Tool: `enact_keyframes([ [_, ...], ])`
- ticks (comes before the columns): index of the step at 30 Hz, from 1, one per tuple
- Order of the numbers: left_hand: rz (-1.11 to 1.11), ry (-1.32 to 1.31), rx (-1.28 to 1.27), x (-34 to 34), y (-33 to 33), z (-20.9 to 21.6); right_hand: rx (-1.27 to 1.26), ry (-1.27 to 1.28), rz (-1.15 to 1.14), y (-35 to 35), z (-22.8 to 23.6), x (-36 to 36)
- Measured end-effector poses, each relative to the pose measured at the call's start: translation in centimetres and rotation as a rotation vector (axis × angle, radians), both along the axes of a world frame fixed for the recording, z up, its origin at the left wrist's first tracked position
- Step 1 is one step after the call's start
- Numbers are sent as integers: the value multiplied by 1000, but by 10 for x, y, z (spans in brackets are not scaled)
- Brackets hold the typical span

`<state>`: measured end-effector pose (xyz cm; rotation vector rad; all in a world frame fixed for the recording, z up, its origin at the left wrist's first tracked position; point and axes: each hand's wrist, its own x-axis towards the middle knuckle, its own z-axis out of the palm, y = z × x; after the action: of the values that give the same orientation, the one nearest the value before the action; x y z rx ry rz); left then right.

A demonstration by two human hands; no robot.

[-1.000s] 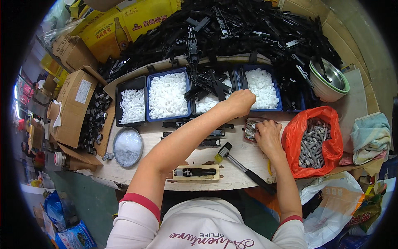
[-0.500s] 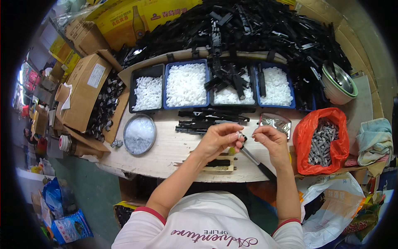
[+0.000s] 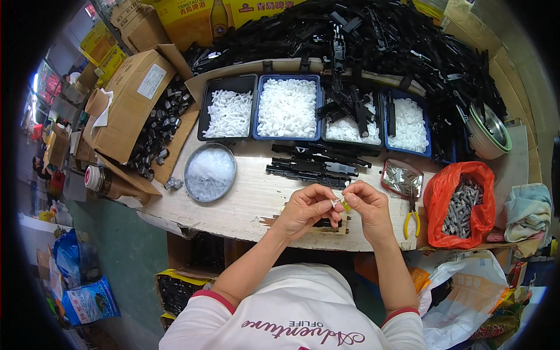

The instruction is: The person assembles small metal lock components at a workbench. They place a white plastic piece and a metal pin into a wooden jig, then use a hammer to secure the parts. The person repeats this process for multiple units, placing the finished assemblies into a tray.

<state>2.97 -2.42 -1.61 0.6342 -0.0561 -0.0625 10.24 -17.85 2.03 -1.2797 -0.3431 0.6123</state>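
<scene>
My left hand (image 3: 307, 211) pinches a small white plastic piece (image 3: 335, 203) between thumb and fingertips, above the front of the table. Its fingertips meet those of my right hand (image 3: 371, 211), which is also pinched at the same spot. What the right fingers hold is too small to make out. Just behind the fingertips shows a bit of something yellow-green (image 3: 346, 206). Below the hands lies a wooden jig (image 3: 334, 231) with a dark part in it, mostly covered. Black plastic strips (image 3: 315, 166) lie in a stack beyond the hands.
Trays of white pieces (image 3: 290, 108) line the back, before a heap of black parts (image 3: 402, 52). A round dish (image 3: 210, 173) stands left. At right are a tray of small metal pins (image 3: 402, 177), yellow-handled pliers (image 3: 412, 224) and a red bag (image 3: 434, 201) of grey pieces.
The view has shifted, so the table's things appear farther right. My right fingertips have come in to meet the left ones. The grey-and-black tool between my hands is now out of sight; the pliers show.
</scene>
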Motion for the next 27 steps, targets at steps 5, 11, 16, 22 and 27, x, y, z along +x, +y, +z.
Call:
enact_keyframes([
  [5,14,19,24,-3,1,1,14,-17,-23,5,-3,-4],
  [11,104,57,61,-8,-1,-4,46,59,39,9,-3,-11],
  [16,186,61,115,-11,-1,-3,-19,-76,-18,14,-10,-15],
  [22,261,63,253,-19,-3,-7,-192,-427,-127,21,-7,-24],
  [27,282,62,133,-23,-4,-8,-358,-674,-160,12,-2,-32],
])
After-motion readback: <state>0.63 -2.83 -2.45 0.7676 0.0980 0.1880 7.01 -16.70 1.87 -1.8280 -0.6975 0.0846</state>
